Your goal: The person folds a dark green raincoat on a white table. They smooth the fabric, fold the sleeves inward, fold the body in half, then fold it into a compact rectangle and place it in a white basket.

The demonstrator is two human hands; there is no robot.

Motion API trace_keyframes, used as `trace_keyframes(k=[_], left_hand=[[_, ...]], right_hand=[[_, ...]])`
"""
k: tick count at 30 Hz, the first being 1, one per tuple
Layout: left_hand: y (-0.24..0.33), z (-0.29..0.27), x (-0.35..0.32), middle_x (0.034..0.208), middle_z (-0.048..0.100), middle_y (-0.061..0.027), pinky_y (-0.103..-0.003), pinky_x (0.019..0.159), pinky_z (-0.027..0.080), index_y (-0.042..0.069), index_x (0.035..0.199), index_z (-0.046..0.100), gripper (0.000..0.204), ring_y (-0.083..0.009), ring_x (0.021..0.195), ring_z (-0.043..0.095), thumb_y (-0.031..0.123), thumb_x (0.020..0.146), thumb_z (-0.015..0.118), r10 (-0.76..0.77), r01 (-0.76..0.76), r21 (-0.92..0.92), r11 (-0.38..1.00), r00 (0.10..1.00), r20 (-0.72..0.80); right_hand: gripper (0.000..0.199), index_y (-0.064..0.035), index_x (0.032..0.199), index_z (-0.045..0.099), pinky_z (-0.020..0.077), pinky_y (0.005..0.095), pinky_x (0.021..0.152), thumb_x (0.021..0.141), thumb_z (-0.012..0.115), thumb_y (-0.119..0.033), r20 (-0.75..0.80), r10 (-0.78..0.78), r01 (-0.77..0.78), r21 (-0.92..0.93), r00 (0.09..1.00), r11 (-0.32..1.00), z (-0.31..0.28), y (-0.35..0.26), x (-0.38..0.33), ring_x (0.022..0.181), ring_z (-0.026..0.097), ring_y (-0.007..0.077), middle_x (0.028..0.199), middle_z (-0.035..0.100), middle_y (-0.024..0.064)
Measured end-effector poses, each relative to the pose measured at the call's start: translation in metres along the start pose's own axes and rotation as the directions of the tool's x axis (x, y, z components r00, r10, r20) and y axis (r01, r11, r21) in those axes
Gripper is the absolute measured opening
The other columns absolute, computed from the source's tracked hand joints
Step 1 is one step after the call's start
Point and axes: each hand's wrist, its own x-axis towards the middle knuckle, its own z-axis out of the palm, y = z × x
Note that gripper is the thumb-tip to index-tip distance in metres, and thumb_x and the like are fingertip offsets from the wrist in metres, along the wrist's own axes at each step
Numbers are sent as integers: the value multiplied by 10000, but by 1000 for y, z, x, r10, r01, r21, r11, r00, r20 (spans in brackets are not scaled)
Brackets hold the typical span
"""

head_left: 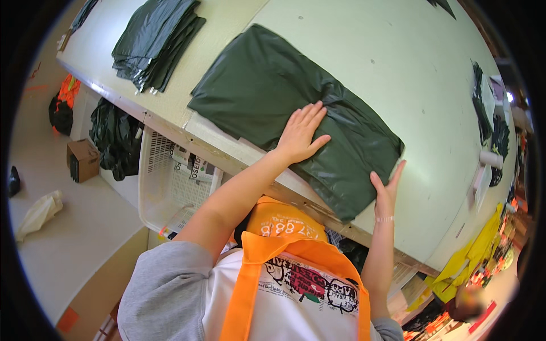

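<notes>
A dark green, slightly shiny folded garment or sheet [250, 79] lies flat and slantwise on the pale table. My left hand [304, 133] rests palm down on its middle with fingers stretched, and creases run out from the fingertips. At the right-hand end of the cloth, my right hand [388, 190] touches the edge, thumb and forefinger apart in a V. The other fingers of that hand are mostly hidden. Farther left sits a stack of similar dark green folded pieces [156, 42], with small white tags along its near edge.
The long table [432, 113] has its near edge [227, 162] just before my body. Below it stand a white plastic basket [149, 187] with printed packets and a heap of dark green material [116, 136]. A cardboard box [83, 160] is on the left; yellow garments [463, 256] hang at right.
</notes>
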Motion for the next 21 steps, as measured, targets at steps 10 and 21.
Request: trace_keyframes(k=[10,21], left_hand=[[-14,-57,-5,1328,497,-88,-343,1058,311,32,1320,471,492,-209,1236,449,371,965,434,-166,286,-682,-673,841,516],[-49,-72,-20,1317,509,-110,-358,1012,363,33,1314,473,496,-236,1210,477,368,948,453,-197,202,-678,-707,864,463]], right_hand=[[521,9,1109,571,500,402,782,810,627,-414,359,-321,437,-315,876,843,199,-212,71,857,627,389,913,659,224],[537,41,1174,559,412,325,921,860,633,-389,272,-386,450,-236,882,862,146,-82,115,1006,569,267,1030,632,148]])
